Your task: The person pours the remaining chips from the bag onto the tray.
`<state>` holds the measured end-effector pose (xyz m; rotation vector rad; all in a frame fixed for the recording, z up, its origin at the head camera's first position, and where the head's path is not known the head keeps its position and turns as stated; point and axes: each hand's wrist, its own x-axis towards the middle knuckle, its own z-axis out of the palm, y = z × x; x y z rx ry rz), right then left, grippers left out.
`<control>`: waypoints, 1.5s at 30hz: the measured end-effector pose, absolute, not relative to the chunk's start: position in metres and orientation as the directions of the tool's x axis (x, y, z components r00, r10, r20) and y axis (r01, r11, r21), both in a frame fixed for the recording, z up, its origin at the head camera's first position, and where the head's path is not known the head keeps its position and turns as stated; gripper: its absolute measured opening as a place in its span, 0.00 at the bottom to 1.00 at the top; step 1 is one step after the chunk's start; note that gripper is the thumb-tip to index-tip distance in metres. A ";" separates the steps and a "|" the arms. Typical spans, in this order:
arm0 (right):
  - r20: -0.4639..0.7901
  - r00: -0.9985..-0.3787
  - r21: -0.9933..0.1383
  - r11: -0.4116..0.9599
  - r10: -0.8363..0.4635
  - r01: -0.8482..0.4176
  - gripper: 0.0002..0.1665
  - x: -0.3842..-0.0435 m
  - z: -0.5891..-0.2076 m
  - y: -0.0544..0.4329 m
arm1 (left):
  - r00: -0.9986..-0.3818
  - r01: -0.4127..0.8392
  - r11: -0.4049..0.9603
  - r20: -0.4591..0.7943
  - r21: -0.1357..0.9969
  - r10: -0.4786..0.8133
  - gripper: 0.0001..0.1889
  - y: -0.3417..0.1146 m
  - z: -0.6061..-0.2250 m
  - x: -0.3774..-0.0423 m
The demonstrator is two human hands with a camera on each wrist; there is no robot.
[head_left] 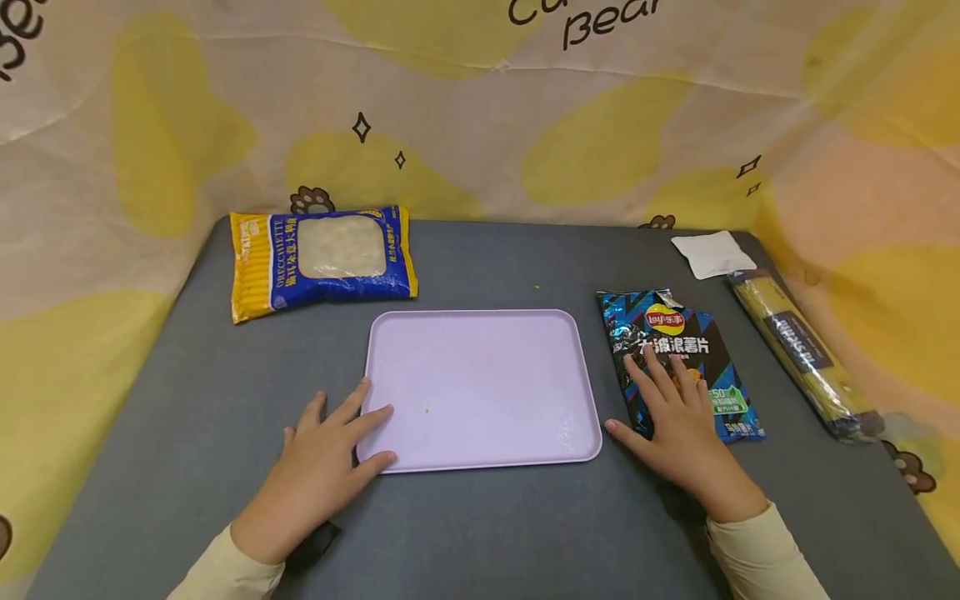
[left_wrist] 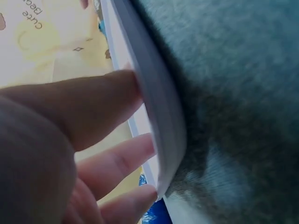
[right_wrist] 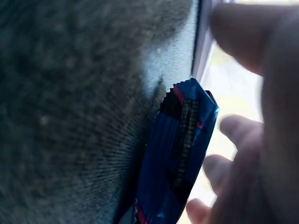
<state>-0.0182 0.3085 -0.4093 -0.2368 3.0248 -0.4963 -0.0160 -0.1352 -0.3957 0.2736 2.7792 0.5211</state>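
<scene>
A shallow lilac tray point(head_left: 480, 383) lies in the middle of the grey table. My left hand point(head_left: 318, 467) spreads over its left edge, thumb and fingertips at the rim; the left wrist view shows the thumb point(left_wrist: 107, 100) against the tray's side point(left_wrist: 161, 102). To the tray's right lies a blue and black bag of potato chips point(head_left: 675, 333). Over the lower part of that bag hovers my right hand point(head_left: 678, 429), fingers spread and fairly straight, its thumb near the tray's right edge. In the right wrist view the fingers stand apart from the chip bag point(right_wrist: 175, 154).
At the back left lies a blue and yellow bag of orecchiette pasta point(head_left: 341, 254). A long pack of yellowish noodles point(head_left: 802, 350) lies along the right edge, with a white paper piece point(head_left: 712, 254) at its far end. Patterned cloth point(head_left: 480, 108) walls the back and sides.
</scene>
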 end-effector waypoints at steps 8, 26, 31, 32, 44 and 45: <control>-0.064 -0.980 -0.366 0.918 -0.190 -0.154 0.57 -0.016 -0.418 0.316 | -0.914 0.147 0.911 -0.299 0.386 0.274 0.35 -0.129 -0.388 -0.026; -0.016 -0.970 -0.447 0.870 -0.242 -0.210 0.50 -0.026 -0.419 0.328 | -0.928 0.138 0.898 -0.261 0.418 0.265 0.33 -0.129 -0.389 -0.028; 0.007 -0.970 -0.458 0.862 -0.241 -0.217 0.45 -0.025 -0.420 0.332 | -0.927 0.115 0.895 -0.277 0.431 0.252 0.32 -0.128 -0.389 -0.029; 0.003 -0.971 -0.460 0.862 -0.240 -0.214 0.44 -0.025 -0.420 0.332 | -0.927 0.111 0.895 -0.279 0.432 0.250 0.32 -0.128 -0.389 -0.029; 0.200 -0.960 -0.493 0.826 -0.197 -0.272 0.34 -0.023 -0.420 0.337 | -0.931 0.121 0.892 -0.261 0.436 0.254 0.32 -0.127 -0.390 -0.031; 0.243 -0.951 -0.493 0.821 -0.190 -0.289 0.33 -0.023 -0.419 0.337 | -0.932 0.121 0.892 -0.261 0.435 0.253 0.31 -0.127 -0.390 -0.031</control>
